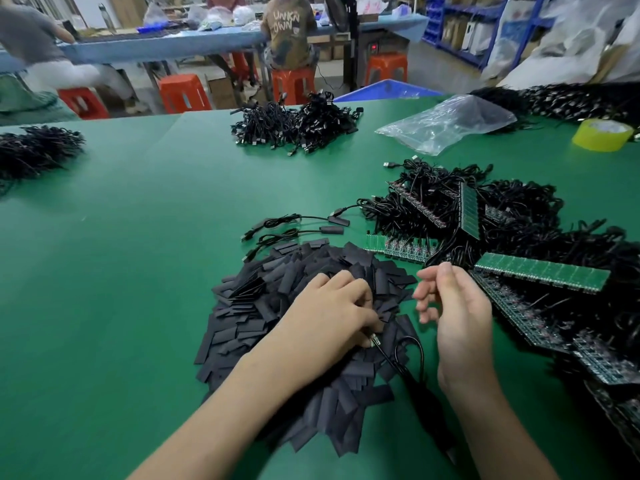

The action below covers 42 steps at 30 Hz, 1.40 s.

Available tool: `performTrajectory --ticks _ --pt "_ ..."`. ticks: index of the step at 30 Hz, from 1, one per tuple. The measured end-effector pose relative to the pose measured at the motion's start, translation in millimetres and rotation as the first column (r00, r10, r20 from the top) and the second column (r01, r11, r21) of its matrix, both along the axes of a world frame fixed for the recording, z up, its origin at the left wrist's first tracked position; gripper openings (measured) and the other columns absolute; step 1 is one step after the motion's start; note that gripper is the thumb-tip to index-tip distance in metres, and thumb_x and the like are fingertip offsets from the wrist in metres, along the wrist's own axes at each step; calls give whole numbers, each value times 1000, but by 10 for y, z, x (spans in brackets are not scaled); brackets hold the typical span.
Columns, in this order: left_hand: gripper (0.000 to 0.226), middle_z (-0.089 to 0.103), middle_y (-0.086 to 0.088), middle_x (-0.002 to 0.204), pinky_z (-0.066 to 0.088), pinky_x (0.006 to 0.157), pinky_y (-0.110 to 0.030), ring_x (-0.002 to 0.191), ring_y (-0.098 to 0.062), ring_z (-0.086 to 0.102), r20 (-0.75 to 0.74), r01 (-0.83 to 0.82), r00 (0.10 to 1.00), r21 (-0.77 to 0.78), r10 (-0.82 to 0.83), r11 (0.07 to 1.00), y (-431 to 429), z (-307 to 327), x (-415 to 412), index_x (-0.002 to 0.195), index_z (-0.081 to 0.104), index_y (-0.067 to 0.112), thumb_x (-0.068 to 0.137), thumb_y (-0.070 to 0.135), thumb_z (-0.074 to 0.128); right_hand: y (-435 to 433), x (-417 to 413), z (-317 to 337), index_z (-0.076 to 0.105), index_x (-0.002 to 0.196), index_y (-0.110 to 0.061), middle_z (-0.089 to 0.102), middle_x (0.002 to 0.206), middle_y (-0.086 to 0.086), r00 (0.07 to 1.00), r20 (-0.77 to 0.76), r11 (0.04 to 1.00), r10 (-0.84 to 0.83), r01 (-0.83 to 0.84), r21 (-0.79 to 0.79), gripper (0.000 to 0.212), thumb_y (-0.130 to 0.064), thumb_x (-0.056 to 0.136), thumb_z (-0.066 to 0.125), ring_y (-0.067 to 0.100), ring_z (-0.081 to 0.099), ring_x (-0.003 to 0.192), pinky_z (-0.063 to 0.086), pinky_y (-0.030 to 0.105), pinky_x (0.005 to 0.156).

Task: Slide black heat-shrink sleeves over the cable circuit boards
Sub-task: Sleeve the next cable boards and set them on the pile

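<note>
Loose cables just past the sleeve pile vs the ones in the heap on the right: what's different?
The loose cables end in black sleeved blocks; the heap cables end on bare green boards. The loose cables lie singly, spread on the mat; the heap cables are tangled and stacked. The loose cables' ends are separate; the heap cables' boards are joined in strips. Both are thin black leads with USB plugs.
</note>
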State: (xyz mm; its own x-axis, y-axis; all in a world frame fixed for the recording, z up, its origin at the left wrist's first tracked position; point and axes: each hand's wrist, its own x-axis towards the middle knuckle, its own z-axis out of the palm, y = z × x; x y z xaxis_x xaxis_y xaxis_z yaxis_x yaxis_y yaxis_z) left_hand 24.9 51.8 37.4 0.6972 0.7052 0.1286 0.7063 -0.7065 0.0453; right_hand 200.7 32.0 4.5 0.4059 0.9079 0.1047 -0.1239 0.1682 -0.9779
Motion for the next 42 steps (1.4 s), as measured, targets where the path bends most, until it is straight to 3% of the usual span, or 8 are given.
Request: performTrajectory --ticks 4,7,13,19,23,26,35,42 --pt "14 60 12 112 35 87 -29 111 -16 53 128 39 991 16 -41 999 -18 11 -61 101 75 36 89 43 70 -23 -39 -6 68 85 -17 63 70 -4 966 222 991 135 -131 -32 33 -23 109 46 10 53 66 43 25 57" --pt "9 66 14 100 46 91 -34 101 -7 58 356 45 934 -176 21 983 -58 66 -160 96 77 31 89 36 75 -54 -72 32 69 81 -21 67 73 -5 860 430 960 275 -266 -82 36 -46 100 51 7 59 69 45 25 64" --pt "16 67 11 72 44 65 -15 66 -3 58 720 23 594 -462 360 887 -167 54 -324 86 75 31 79 22 87 -146 -104 106 68 81 -28 71 75 1 654 445 782 612 -584 -219 31 -48 96 50 26 65 75 52 42 75" --pt "10 64 14 72 41 61 -17 62 -3 55 673 -226 596 -383 438 896 -301 -51 -484 89 68 34 86 38 76 -143 -101 89 64 77 -25 62 63 0 646 523 811 556 -559 -172 28 -39 98 50 25 57 65 44 40 66" --pt "55 56 16 63 36 54 -24 64 -1 55 251 -545 790 -129 559 829 -493 -25 -545 81 55 37 73 89 40 -127 -91 71 58 73 -20 61 60 4 658 529 829 536 -530 -180 32 -34 100 48 20 60 57 46 37 65" --pt "57 62 15 77 42 61 -31 81 -9 62 92 -592 794 -111 601 798 -553 -20 -509 88 48 36 71 90 41 -134 -90 62 55 72 -18 62 58 7 654 506 816 562 -539 -210 35 -27 104 47 21 65 53 50 39 66" --pt "30 65 24 77 53 78 -29 82 0 63 225 -554 739 -333 635 763 -548 -12 -559 101 61 42 79 56 76 -131 -46 104 52 73 -13 49 59 1 691 279 745 667 -608 -274 38 -30 106 48 23 58 39 44 33 57" --pt "20 66 20 64 51 69 -21 59 1 57 575 -331 516 -550 635 767 -447 -33 -685 87 75 33 74 28 89 -126 -37 93 53 74 -14 42 59 4 683 96 680 724 -685 -260 35 -37 99 49 19 43 34 39 27 46"
